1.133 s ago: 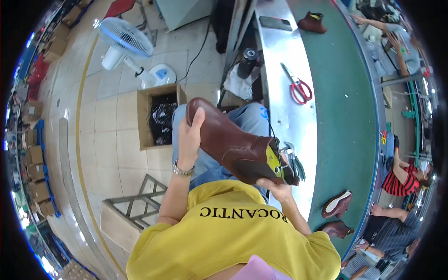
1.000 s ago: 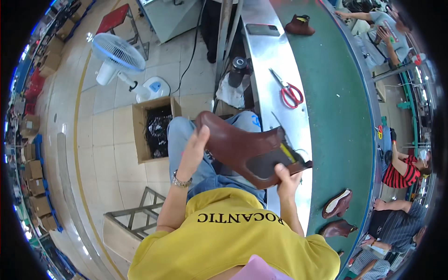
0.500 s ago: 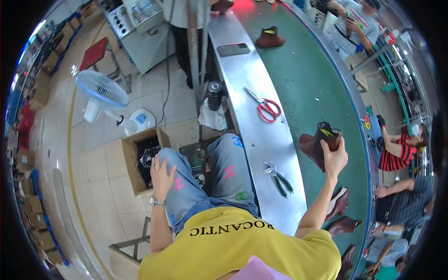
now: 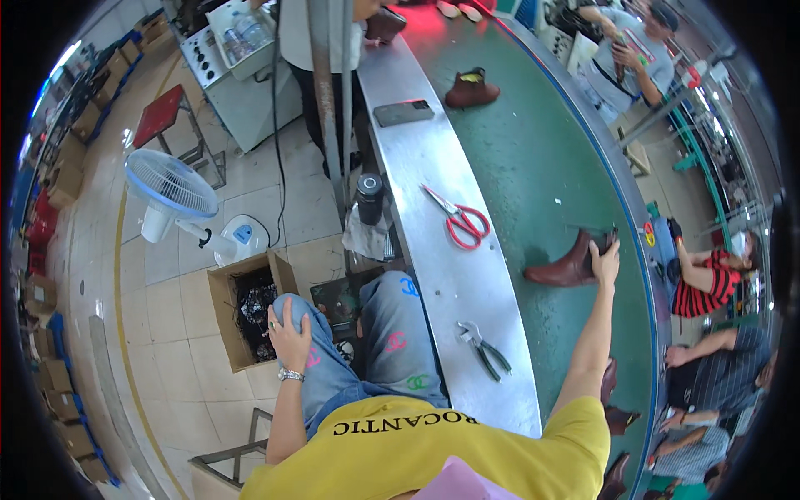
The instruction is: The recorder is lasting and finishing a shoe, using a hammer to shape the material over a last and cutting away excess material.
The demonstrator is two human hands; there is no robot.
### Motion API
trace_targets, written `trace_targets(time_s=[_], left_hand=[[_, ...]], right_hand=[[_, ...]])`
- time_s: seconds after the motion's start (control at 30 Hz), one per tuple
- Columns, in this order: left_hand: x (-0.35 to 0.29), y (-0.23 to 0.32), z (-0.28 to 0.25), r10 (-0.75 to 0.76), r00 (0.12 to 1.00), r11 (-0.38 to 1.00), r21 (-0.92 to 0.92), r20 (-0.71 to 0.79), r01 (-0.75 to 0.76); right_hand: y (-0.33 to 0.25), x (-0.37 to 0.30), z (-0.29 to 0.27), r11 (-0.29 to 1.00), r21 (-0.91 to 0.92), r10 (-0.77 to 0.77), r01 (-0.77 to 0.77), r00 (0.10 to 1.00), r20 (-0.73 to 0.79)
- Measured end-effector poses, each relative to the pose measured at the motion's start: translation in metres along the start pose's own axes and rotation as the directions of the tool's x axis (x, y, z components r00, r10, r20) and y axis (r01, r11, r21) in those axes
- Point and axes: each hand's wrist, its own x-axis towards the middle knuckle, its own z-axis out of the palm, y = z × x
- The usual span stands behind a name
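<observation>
My right hand [image 4: 606,263] grips a brown ankle boot [image 4: 565,265] by its upper shaft, the toe pointing left. The boot is low over or on the green belt [image 4: 533,167]; I cannot tell whether its sole touches. On my left knee lies my left hand [image 4: 291,335], fingers spread and holding nothing. Between me and the belt runs a metal ledge [image 4: 433,158]. Red-handled scissors [image 4: 463,225] and dark green-handled pliers [image 4: 484,351] lie on it. Another brown boot [image 4: 473,90] stands farther up the belt.
A phone [image 4: 403,112] lies on the far ledge, a black bottle [image 4: 369,198] left of it. A cardboard box [image 4: 223,308] and a fan [image 4: 175,187] stand at my left. More boots [image 4: 617,417] sit by my right arm. A person stands ahead; others are across the belt.
My right hand has reached out with the boot and turned it from tilted to roughly level, toe left. My left hand stays on the knee. The view has shifted slightly.
</observation>
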Motion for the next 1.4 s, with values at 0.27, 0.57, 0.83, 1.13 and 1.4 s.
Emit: trace_targets(time_s=[0.27, 0.57, 0.83, 1.13, 1.4], left_hand=[[0.005, 0.006, -0.008, -0.036, 0.999, 0.999, 0.018, 0.005, 0.036], [0.013, 0.019, -0.009, -0.076, 0.995, 0.997, 0.003, 0.065, 0.076], [0.032, 0.013, -0.004, -0.063, 0.996, 0.998, 0.034, 0.06, 0.061], [0.036, 0.015, -0.002, -0.079, 0.989, 0.997, 0.033, 0.129, 0.075], [0.038, 0.022, -0.008, -0.065, 0.992, 0.997, 0.051, 0.106, 0.06]], right_hand=[[-0.02, -0.024, 0.077, 0.965, -0.25, 0.184, -0.083, 0.892, 0.413], [-0.237, 0.057, 0.117, 0.887, 0.247, -0.426, 0.389, 0.897, 0.119], [-0.392, 0.168, 0.201, 0.68, 0.28, -0.663, 0.678, 0.731, -0.159], [-0.455, 0.241, 0.241, 0.794, 0.22, -0.573, 0.566, 0.819, -0.038], [-0.398, 0.199, 0.219, 0.861, 0.226, -0.436, 0.455, 0.891, -0.129]])
